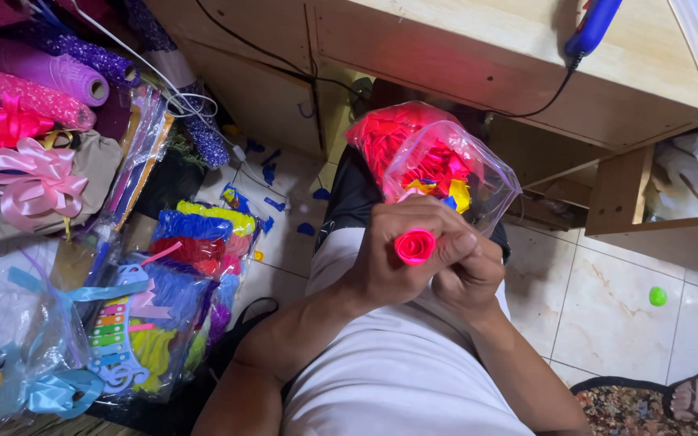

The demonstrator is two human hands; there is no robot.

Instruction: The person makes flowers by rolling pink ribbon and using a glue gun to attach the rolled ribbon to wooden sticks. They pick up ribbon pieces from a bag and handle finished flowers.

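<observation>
While both hands, L (397, 262) & R (466, 278), pinch pink rolled rose (415, 246) together, plastic bag (446, 165) sits on lap.

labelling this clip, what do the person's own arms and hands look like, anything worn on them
Both arms are bare from the elbows down, with no sleeves, gloves, watch or bracelet in view. The left hand and right hand show no rings that I can make out. The fingernails look short and unpainted. Where the arms meet the body there is a white shirt.
</observation>
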